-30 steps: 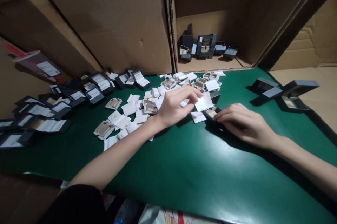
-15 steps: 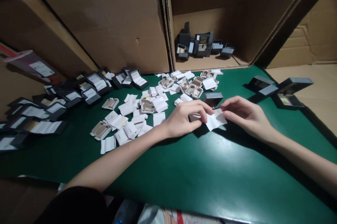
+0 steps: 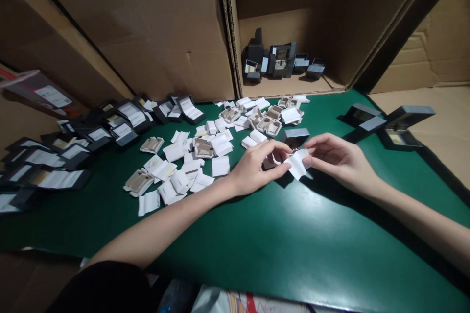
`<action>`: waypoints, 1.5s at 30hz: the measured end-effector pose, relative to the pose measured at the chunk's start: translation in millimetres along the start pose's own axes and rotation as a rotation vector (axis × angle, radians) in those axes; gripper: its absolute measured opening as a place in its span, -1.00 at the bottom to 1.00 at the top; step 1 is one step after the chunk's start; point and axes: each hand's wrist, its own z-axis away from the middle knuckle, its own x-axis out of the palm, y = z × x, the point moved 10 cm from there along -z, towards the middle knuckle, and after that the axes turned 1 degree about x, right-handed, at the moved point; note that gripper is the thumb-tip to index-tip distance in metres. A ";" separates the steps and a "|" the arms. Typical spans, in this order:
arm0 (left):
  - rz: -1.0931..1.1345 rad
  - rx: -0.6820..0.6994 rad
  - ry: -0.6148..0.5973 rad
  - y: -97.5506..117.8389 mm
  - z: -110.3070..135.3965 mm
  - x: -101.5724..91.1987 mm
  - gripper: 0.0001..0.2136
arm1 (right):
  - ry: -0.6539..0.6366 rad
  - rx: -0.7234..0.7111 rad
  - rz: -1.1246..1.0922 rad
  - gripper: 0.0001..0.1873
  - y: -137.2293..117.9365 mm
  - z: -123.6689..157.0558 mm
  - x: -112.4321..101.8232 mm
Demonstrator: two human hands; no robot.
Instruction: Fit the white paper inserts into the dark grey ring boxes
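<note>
Pinching a creased white paper slip (image 3: 296,166) between left hand (image 3: 253,166) and right hand (image 3: 341,162), fingertips narrow, dark hinged box (image 3: 295,134) just beyond them, light edge grip should limit tearing

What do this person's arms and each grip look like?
The left grip and right grip are ungloved, with no watch or bracelet visible. Both forearms are bare; a plain black sleeve shows on the left. Any right sleeve is out of view.

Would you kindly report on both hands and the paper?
Left hand and right hand on white paper. Dark box open just behind. White pieces beside left hand.
</note>
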 end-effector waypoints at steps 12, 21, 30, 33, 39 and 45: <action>0.332 -0.243 0.014 -32.2 7.7 12.8 -0.76 | -0.047 -0.020 -0.043 -0.79 -7.7 3.0 8.6; 0.384 -0.277 -0.071 -31.3 7.2 19.9 -0.74 | -0.024 0.005 0.026 -0.76 -4.3 1.5 5.4; 0.428 -0.327 -0.061 -38.0 9.2 21.5 -0.63 | -0.127 0.060 -0.006 -0.75 -2.5 4.4 17.9; 0.470 -0.358 0.010 -45.3 8.8 17.4 -0.73 | -0.111 0.035 -0.071 -0.72 -3.6 4.1 16.5; 0.629 -0.467 0.110 -61.2 11.3 15.6 -0.66 | -0.120 -0.035 -0.082 -0.56 -5.4 4.9 18.6; 0.570 -0.419 0.121 -59.1 11.2 15.4 -0.69 | -0.012 -0.052 0.028 -0.65 -3.0 5.3 9.7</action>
